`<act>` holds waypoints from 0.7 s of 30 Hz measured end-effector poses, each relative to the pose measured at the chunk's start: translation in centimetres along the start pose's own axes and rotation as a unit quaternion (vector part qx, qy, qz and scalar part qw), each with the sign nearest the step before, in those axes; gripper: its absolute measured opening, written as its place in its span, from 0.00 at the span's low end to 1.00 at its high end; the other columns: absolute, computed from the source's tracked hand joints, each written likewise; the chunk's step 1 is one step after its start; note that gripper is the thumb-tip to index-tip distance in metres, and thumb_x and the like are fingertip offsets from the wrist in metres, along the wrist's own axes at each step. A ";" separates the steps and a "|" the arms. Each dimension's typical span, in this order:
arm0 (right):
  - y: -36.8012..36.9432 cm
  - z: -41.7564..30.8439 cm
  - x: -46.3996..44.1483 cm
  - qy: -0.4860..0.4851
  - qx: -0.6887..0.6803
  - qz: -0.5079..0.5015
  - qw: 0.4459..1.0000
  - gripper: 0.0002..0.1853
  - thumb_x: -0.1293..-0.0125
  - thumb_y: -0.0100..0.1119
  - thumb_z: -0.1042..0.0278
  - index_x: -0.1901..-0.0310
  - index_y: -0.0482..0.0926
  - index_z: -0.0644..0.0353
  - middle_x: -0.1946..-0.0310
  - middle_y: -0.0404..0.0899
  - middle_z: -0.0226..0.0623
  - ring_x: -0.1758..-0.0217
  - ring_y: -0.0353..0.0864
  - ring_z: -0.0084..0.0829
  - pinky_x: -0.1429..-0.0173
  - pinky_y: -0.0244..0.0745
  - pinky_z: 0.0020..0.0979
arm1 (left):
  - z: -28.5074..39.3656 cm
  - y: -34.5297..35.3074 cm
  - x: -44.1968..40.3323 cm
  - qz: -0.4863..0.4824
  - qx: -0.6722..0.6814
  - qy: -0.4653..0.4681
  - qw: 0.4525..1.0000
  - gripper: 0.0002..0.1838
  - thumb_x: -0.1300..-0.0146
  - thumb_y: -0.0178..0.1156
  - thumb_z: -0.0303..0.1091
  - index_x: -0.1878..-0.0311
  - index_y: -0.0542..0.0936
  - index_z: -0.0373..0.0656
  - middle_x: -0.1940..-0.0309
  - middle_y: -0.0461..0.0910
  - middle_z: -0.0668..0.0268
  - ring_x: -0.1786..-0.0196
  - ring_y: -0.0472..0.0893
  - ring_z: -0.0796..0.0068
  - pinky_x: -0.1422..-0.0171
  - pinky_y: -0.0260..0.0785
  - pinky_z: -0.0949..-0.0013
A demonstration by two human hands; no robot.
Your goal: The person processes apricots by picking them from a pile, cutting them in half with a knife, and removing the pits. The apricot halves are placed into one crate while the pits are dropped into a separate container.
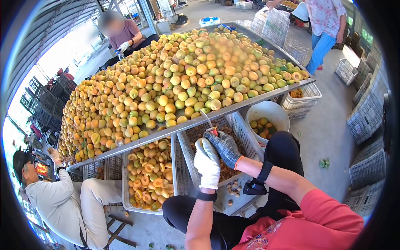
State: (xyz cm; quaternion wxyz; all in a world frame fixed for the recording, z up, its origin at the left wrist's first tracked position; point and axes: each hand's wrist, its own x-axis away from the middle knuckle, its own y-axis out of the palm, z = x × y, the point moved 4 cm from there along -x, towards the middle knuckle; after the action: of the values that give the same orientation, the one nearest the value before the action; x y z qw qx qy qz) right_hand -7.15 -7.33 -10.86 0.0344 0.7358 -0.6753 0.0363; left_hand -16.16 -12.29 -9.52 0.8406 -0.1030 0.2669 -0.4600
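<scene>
Fruit [183, 83] lies on the table [250, 101], a bucket [261, 111] right of a crate [125, 183] of halves [148, 180].

Head view: your right hand [225, 148], in a dark grey glove with an orange cuff, grips a tool with a red part [213, 132] and a thin curved blade. Your left hand [207, 160], white-gloved, is against it, fingers curled; contents of that hand hidden. Both are above a pale crate [246, 131] of small brownish pieces. Ahead of you: heaped yellow-orange fruit [187, 79] on a metal-edged table [250, 103]. Left of your crate, another crate [125, 179] holds halved fruit; to the right, a white bucket [275, 110] has fruit inside. A seated co-worker [58, 204] is at your left.
</scene>
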 end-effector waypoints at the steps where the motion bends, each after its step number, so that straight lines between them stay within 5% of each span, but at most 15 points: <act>1: 0.0 -0.1 0.2 -0.027 0.047 0.038 0.998 0.20 0.37 0.60 0.48 0.56 0.82 0.58 0.66 0.84 0.42 0.63 0.82 0.31 0.56 0.74 0.34 | -0.4 0.4 0.2 -0.010 0.000 -0.058 0.998 0.19 0.26 0.43 0.45 0.51 0.76 0.41 0.67 0.81 0.47 0.63 0.80 0.45 0.59 0.71 0.50; 2: 0.1 0.3 0.2 -0.005 0.055 0.046 0.997 0.20 0.37 0.60 0.48 0.54 0.82 0.56 0.63 0.83 0.47 0.58 0.83 0.41 0.53 0.74 0.38 | -0.3 0.6 0.3 0.014 0.017 -0.069 0.997 0.20 0.25 0.41 0.48 0.54 0.75 0.41 0.70 0.80 0.46 0.65 0.80 0.43 0.61 0.70 0.50; 3: 0.2 0.4 -0.1 -0.002 0.055 0.043 0.998 0.20 0.37 0.60 0.48 0.54 0.82 0.56 0.63 0.83 0.47 0.58 0.83 0.41 0.53 0.74 0.38 | -0.8 1.1 0.2 0.015 0.014 -0.072 0.997 0.20 0.25 0.41 0.48 0.54 0.75 0.41 0.70 0.80 0.46 0.65 0.80 0.43 0.61 0.70 0.50; 5: 0.1 0.2 -0.1 -0.057 0.121 0.066 0.989 0.20 0.37 0.59 0.48 0.54 0.82 0.55 0.63 0.83 0.47 0.58 0.83 0.44 0.54 0.74 0.39 | -3.5 2.3 0.3 0.012 0.129 -0.158 0.979 0.20 0.25 0.44 0.47 0.56 0.76 0.39 0.60 0.79 0.65 0.59 0.76 0.77 0.55 0.68 0.69; 6: 0.3 0.3 -0.5 -0.103 0.125 0.071 0.984 0.19 0.38 0.58 0.48 0.58 0.81 0.56 0.66 0.82 0.47 0.60 0.81 0.47 0.56 0.74 0.41 | -4.4 2.9 0.2 0.006 0.225 -0.163 0.961 0.18 0.24 0.43 0.45 0.53 0.76 0.41 0.57 0.77 0.69 0.56 0.73 0.83 0.51 0.68 0.72; 9: 0.4 -1.0 -1.0 -0.141 0.207 0.055 0.967 0.17 0.39 0.58 0.50 0.64 0.78 0.57 0.71 0.80 0.46 0.64 0.80 0.49 0.60 0.73 0.43 | -4.7 3.8 -0.2 0.016 0.387 -0.194 0.901 0.17 0.24 0.42 0.43 0.51 0.76 0.41 0.57 0.77 0.69 0.56 0.74 0.82 0.49 0.69 0.73; 10: 0.6 -0.7 -1.7 -0.179 0.244 0.047 0.952 0.14 0.40 0.59 0.53 0.68 0.77 0.58 0.73 0.79 0.46 0.66 0.79 0.50 0.62 0.73 0.45 | -4.7 4.2 -0.2 0.042 0.427 -0.239 0.871 0.19 0.24 0.42 0.45 0.61 0.76 0.42 0.65 0.74 0.74 0.63 0.69 0.86 0.57 0.66 0.76; 15: 0.7 -0.3 -2.4 -0.199 0.305 0.008 0.931 0.13 0.43 0.60 0.57 0.69 0.76 0.59 0.72 0.78 0.47 0.67 0.79 0.50 0.63 0.73 0.46 | -5.2 4.1 -0.5 -0.019 0.435 -0.261 0.861 0.18 0.25 0.39 0.43 0.59 0.76 0.45 0.64 0.74 0.74 0.62 0.70 0.86 0.55 0.66 0.76; 18: 1.0 -0.4 -2.4 -0.313 0.299 0.016 0.901 0.11 0.44 0.63 0.59 0.72 0.76 0.58 0.77 0.76 0.44 0.72 0.77 0.48 0.69 0.71 0.45 | -5.9 4.5 -0.1 -0.019 0.488 -0.335 0.806 0.18 0.26 0.38 0.43 0.58 0.77 0.46 0.64 0.74 0.75 0.60 0.72 0.83 0.51 0.67 0.74; 21: 0.9 -0.3 -2.2 -0.305 0.329 -0.020 0.894 0.10 0.44 0.63 0.60 0.72 0.76 0.57 0.77 0.76 0.44 0.72 0.78 0.48 0.69 0.71 0.44 | -4.5 4.1 0.5 -0.021 0.509 -0.385 0.770 0.18 0.26 0.38 0.43 0.57 0.77 0.46 0.63 0.74 0.75 0.60 0.72 0.82 0.51 0.67 0.73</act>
State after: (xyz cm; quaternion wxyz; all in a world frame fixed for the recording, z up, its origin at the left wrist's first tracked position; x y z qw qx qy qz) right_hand -8.21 -5.24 -10.81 -0.4163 0.6936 -0.5872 0.0293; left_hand -15.48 -10.12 -15.16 0.7922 0.1661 -0.3545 -0.4681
